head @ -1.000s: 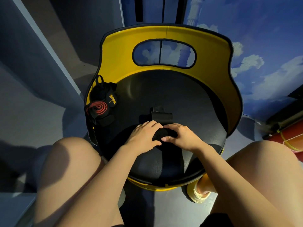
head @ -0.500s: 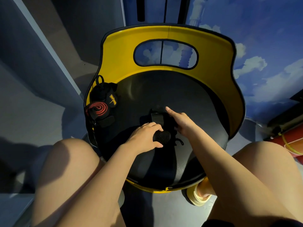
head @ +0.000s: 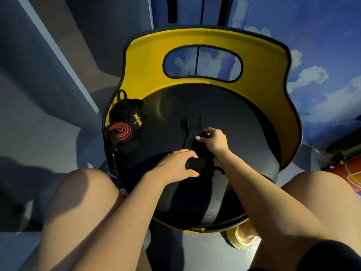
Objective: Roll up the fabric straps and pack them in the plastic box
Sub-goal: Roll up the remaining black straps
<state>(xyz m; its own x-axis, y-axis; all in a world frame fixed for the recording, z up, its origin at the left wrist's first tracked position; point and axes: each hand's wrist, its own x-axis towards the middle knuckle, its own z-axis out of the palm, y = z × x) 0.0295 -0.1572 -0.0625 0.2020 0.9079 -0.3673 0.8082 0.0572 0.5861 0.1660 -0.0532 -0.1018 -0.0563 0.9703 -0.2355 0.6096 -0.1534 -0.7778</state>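
Left hand is gripping the black strap roll on the seat. Right hand is pinching the strap's loose end.

I have one view only — a wide-angle camera on the person's head, tilted steeply forward and down. It sits close above the yellow-backed chair, whose black seat fills the centre, backrest towards 12 o'clock. Both forearms enter from 6 o'clock, knees at 5 and 7 — edges bend noticeably.
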